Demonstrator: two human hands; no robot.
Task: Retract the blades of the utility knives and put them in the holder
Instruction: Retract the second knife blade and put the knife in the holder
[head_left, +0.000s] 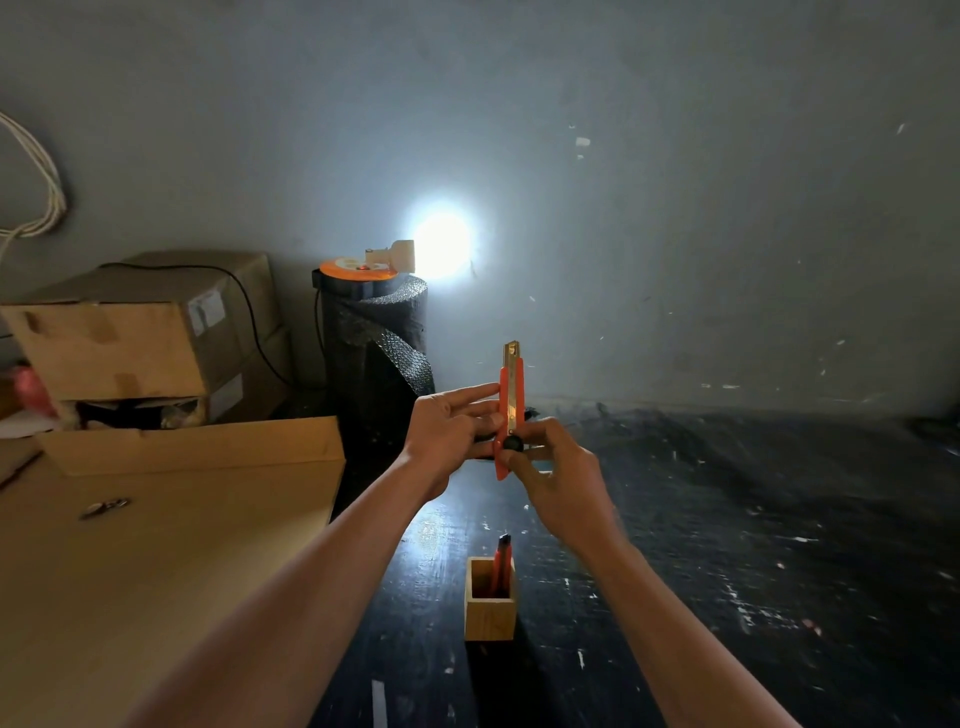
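Note:
I hold an orange utility knife (510, 400) upright in front of me with both hands. A short piece of its blade sticks out at the top. My left hand (451, 435) grips the body from the left side. My right hand (558, 474) holds the lower end, thumb against the black slider knob. Below, a small square wooden holder (490, 613) stands on the dark table, and a second orange utility knife (501, 564) stands inside it.
A flat cardboard sheet (156, 561) covers the table's left side, with stacked cardboard boxes (140, 332) behind it. A black bubble-wrap roll (376, 353) with an orange cable reel and a bright lamp (441, 244) stands at the back wall.

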